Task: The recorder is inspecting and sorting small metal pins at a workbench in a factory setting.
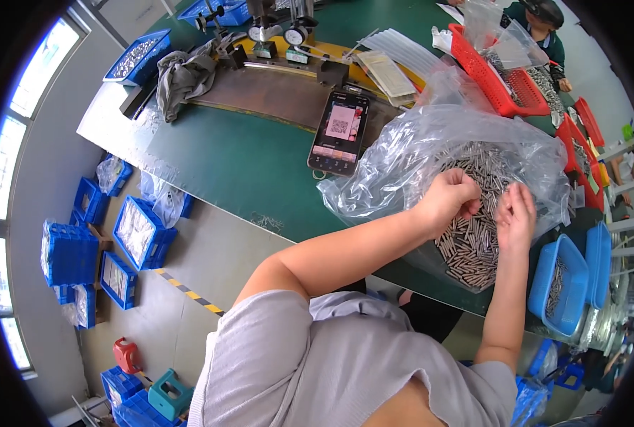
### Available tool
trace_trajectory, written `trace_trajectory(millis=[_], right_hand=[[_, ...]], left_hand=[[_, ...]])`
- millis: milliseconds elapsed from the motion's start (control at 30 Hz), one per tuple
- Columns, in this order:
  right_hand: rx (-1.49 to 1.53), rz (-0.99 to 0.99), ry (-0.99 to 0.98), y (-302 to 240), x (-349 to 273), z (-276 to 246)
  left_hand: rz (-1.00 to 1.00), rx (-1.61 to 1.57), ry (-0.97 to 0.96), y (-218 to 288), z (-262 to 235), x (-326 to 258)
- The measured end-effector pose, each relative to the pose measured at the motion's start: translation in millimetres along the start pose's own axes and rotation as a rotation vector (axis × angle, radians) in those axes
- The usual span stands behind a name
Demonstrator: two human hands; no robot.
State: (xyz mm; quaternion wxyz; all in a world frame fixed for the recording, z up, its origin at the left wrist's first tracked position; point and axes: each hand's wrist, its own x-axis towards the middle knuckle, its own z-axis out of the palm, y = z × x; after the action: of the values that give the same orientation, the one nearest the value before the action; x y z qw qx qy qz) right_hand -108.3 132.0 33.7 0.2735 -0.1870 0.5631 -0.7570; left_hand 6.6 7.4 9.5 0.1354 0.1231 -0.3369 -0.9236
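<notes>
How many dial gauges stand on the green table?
2. Both stand at the far edge of the table, side by side on the yellow fixture: one gauge on the left, the other gauge right of it. More may be hidden beyond the picture's top edge.

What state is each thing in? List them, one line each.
Left hand: closed into a loose fist, resting on the metal pins.
Right hand: fingers curled, touching the pins.
Clear plastic bag: open, spread flat under the pins.
Phone: screen lit, lying face up on the green table.
Blue bin: holds a few pins, mostly bare.
Red basket: lined with a clear bag.
</notes>
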Motion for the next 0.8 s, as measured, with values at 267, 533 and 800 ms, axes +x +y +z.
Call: trace_trajectory(millis=[267,533,800], right_hand=[[-0.24,0.222,-0.166,-17.1,0.3,-13.9],[-1.386,-0.343,-0.346,-1.9,-17.9,16.4],[-1.105,-0.081,-0.247,-7.4,-8.1,7.1]], left_hand=[[0.025,0.09,0.074,2.8,-2.6,-0.9],[0.03,0.066,0.05,4.5,-3.5,-3.1],[0.028,0.1,0.018,2.3,-3.6,0.0]])
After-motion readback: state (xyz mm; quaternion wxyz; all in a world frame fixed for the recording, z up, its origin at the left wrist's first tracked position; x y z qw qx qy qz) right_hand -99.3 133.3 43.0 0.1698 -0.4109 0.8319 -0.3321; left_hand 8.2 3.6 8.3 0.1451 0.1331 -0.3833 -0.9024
